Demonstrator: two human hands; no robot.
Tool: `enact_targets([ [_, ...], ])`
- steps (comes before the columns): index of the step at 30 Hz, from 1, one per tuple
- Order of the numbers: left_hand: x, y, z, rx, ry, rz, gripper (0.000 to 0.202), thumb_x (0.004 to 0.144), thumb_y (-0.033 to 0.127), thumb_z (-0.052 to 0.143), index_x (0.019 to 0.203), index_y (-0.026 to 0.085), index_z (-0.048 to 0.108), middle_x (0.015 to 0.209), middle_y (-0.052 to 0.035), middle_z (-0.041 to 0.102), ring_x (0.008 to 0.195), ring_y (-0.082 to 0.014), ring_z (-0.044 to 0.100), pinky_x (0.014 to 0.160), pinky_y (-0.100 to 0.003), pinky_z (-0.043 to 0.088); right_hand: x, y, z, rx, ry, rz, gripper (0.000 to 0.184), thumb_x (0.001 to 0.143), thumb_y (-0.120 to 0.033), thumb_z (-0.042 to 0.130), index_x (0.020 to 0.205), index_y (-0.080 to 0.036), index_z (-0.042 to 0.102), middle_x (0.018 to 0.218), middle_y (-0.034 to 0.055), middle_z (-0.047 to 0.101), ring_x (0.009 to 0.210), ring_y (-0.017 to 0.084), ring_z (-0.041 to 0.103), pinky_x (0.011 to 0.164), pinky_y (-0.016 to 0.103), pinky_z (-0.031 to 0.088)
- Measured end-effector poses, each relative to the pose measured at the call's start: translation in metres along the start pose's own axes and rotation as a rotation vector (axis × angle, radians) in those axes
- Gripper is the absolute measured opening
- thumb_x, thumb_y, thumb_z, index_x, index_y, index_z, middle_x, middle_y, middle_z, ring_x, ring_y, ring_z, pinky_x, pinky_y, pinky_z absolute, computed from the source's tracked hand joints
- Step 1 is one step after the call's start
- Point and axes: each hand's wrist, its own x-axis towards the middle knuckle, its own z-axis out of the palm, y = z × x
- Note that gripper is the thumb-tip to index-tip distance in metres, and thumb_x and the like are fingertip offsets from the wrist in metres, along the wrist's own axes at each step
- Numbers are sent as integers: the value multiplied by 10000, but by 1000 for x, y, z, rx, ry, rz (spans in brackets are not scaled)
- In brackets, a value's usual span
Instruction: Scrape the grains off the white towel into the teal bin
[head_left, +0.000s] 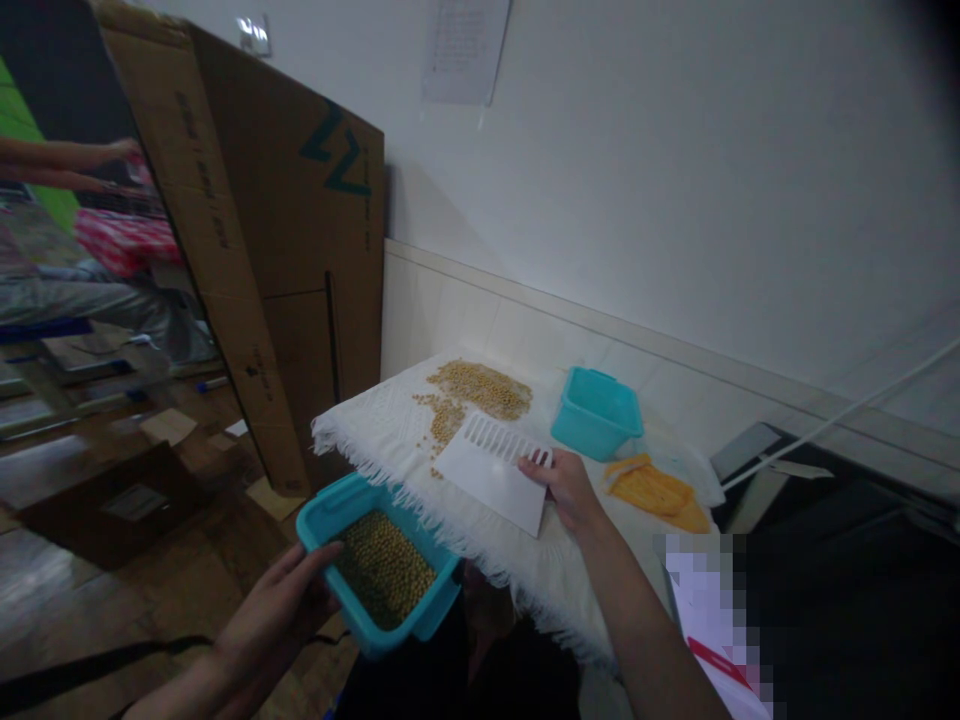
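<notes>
My left hand grips the near rim of a teal plastic container that holds many yellow-brown beans, kept just below the fringed edge of a white cloth over a small table. My right hand is closed on one corner of a flat white comb-edged scraper lying on the cloth. Beyond the scraper's teeth a loose heap of the same beans is spread on the cloth, with a thin trail running toward the scraper.
A second teal container stands on the cloth at the back right, beside an orange-yellow rag. A big cardboard sheet leans at the left. Another person's arms show far left. A white cable crosses right.
</notes>
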Motion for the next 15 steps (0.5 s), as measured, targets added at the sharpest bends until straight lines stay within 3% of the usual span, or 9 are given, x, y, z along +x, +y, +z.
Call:
enact_targets([
  [8,12,-7,-9,17,-14,31,407,597,219,1022,958,186,836,751,-41,810,654,-203,732,616,-280,605,-8,1,11,-13,-128,-35,608,484,-651,1064,768,-168,827,742,62,802,631,229,674,609,335,515],
  [11,14,-9,-12,2,-21,17,436,595,229,1029,986,194,840,851,-70,863,700,-208,757,642,-285,622,-5,1,9,-7,-52,-107,605,527,-671,1042,785,-164,835,745,60,804,630,224,670,618,333,517],
  [15,14,-6,-11,21,-36,4,416,532,274,1066,870,207,832,761,-26,832,641,-165,721,597,-242,601,0,0,2,-50,37,-182,555,576,-644,1018,803,-168,844,762,59,815,653,237,685,640,343,531],
])
